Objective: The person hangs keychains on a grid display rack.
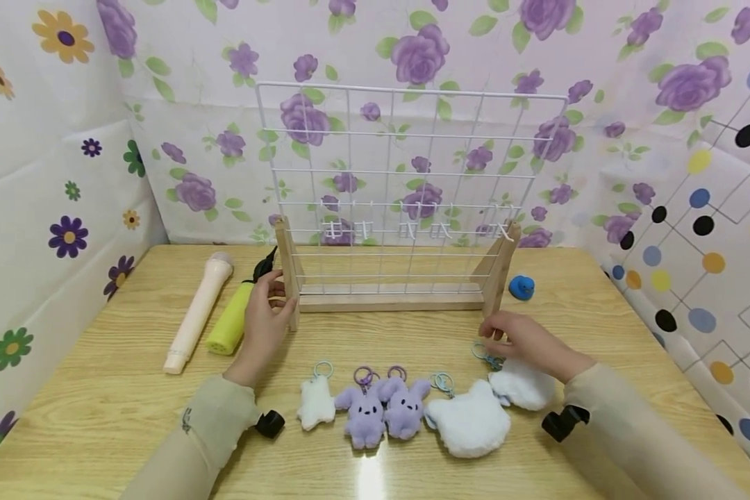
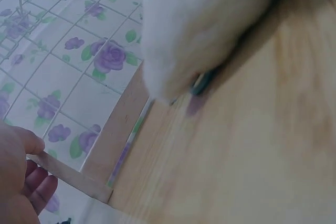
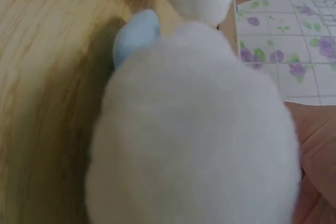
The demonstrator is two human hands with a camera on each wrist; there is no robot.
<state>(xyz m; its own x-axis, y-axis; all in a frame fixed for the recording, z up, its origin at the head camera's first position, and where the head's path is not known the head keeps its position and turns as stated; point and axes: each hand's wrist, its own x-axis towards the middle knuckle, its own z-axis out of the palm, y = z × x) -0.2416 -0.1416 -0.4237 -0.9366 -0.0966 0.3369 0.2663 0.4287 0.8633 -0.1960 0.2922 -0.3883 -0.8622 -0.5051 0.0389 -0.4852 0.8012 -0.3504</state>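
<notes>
A white wire grid rack stands upright on a wooden base at the back of the table. My left hand grips its left wooden leg; the left wrist view shows the thumb above and fingers below. My right hand holds the front end of the right wooden leg, which it partly hides. Under that hand lies a white plush keychain, and the plush fills most of the right wrist view. Several small white hooks hang along the grid.
In front of the rack lie a small cream plush keychain, two purple plush keychains and a larger white plush. A pale microphone-shaped stick and a yellow-green cylinder lie at left. A blue rubber duck sits right.
</notes>
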